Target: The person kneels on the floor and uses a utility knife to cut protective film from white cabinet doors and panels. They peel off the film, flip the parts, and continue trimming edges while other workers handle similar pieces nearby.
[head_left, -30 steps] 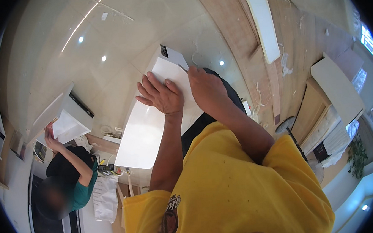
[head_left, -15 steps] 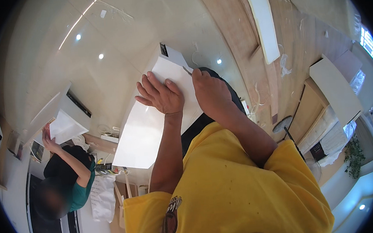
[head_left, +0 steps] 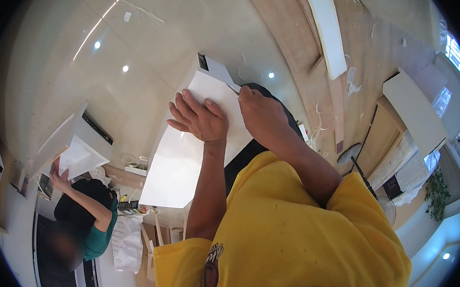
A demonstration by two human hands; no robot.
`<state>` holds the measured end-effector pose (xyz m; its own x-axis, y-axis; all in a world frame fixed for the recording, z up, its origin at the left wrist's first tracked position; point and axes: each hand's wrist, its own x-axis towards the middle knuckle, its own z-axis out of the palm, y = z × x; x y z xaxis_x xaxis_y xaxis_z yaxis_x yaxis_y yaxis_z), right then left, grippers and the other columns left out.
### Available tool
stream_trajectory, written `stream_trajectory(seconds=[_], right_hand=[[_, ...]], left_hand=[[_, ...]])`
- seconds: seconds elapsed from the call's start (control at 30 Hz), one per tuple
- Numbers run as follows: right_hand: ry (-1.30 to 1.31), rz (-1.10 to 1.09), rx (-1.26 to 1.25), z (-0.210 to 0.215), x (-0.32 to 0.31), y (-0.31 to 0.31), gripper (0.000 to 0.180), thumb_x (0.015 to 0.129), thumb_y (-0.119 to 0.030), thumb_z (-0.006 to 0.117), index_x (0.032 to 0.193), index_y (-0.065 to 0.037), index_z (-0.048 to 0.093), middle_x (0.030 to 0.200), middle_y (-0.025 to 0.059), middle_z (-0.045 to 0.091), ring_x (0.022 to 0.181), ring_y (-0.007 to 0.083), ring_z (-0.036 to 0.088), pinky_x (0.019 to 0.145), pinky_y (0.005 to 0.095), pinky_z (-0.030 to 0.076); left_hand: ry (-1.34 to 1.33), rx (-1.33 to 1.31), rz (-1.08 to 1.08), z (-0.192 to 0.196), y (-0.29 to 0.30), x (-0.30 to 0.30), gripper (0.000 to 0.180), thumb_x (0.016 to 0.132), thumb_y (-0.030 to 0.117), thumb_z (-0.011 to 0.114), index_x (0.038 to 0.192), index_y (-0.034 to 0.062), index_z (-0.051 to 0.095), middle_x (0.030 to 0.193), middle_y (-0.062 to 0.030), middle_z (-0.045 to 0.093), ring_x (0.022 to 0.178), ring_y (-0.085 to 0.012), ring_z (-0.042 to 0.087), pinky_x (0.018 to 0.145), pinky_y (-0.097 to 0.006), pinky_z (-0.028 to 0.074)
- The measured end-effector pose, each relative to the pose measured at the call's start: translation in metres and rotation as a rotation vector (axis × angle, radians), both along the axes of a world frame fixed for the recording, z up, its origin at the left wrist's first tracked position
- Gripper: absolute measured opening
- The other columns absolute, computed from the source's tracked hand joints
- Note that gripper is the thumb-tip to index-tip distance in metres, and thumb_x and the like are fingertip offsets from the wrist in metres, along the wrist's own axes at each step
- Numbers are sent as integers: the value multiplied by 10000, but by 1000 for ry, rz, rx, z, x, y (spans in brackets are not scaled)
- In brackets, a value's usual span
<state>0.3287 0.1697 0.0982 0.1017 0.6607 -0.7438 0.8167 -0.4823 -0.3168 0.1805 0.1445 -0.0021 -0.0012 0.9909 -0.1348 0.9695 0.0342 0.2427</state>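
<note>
A glossy white drawer-like box or panel (head_left: 170,171) lies tilted in front of me, with a black metal rail (head_left: 203,62) at its far end. My left hand (head_left: 202,117) rests flat on its white face, fingers spread. At the right edge of the panel, my right hand (head_left: 262,112) is closed in a fist around a thin metal tool (head_left: 233,89). Only the tool's slim shaft shows, reaching to the panel's edge; its handle is hidden in my fist, so its exact kind cannot be told.
On the left a co-worker in a green sleeve (head_left: 96,242) handles another white box (head_left: 84,151). Wooden boards (head_left: 286,38) and a long white panel (head_left: 324,27) lie on the right. A pedestal fan (head_left: 350,153) and stacked cartons (head_left: 384,138) stand farther right. The floor is shiny tile.
My right hand has shifted very slightly to the right, and a bit more of the tool's shaft shows. My left hand stays put. The co-worker's hand has moved slightly down.
</note>
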Motion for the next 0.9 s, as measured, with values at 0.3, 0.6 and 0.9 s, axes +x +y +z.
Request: stream_trajectory(seconds=[0.3, 0.6, 0.9], right_hand=[[16, 4, -46, -2, 3, -6, 143, 1024, -149, 495, 994, -9, 494, 930, 197, 677, 821, 398, 707, 718, 481, 573], [22, 51, -121, 1, 6, 16, 145, 939, -55, 532, 1072, 2, 514, 996, 214, 667, 898, 415, 708, 780, 481, 579], [15, -159, 22, 10, 13, -13, 156, 1003, -149, 545, 1053, -2, 528, 995, 223, 661, 847, 414, 693, 735, 488, 565]], left_hand=[[-3, -37, 9, 4, -1, 0, 613, 1005, 353, 427, 1512, 16, 363, 1534, -191, 342, 1453, -456, 240, 1165, -675, 18], [-5, -39, -12, 2, 1, -2, 645, 1016, 374, 404, 1535, 2, 312, 1541, -189, 333, 1453, -459, 220, 1142, -694, 52], [14, -62, 6, 7, -4, 1, 597, 996, 323, 431, 1497, 3, 374, 1530, -208, 346, 1439, -464, 251, 1161, -678, 36]])
